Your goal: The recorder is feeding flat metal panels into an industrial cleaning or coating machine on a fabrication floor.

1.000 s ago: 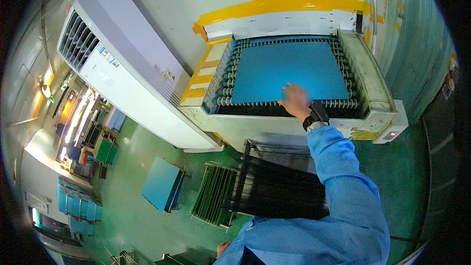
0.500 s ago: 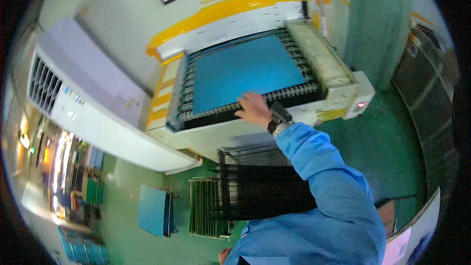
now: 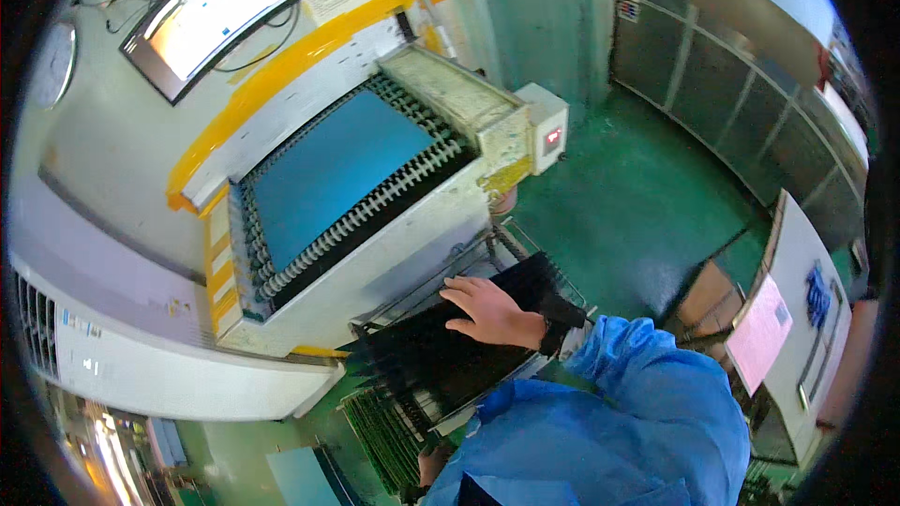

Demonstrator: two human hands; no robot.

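My right hand [image 3: 492,311], fingers stretched out and slightly spread, is held above a rack of dark panels [image 3: 445,347] just in front of the machine. It holds nothing; I cannot tell whether it touches the rack. Low in the view, my left hand [image 3: 433,462] shows only in part beside a row of upright green panels [image 3: 378,436], with its fingers mostly hidden. A flat blue panel [image 3: 337,164] lies on the rollers of a white conveyor machine [image 3: 352,267], beyond both hands.
A lit screen [image 3: 211,14] hangs on the wall behind the machine. To the left stands a tall white cabinet [image 3: 178,370]. A blue panel [image 3: 305,476] stands on the green floor at lower left. On the right are a pink sheet [image 3: 759,333] on a white board and grey partitions [image 3: 722,84].
My right hand has drawn back from the roller edge to above the dark rack. The view has swung right, and more of my left hand shows. The blue panel remains on the rollers.
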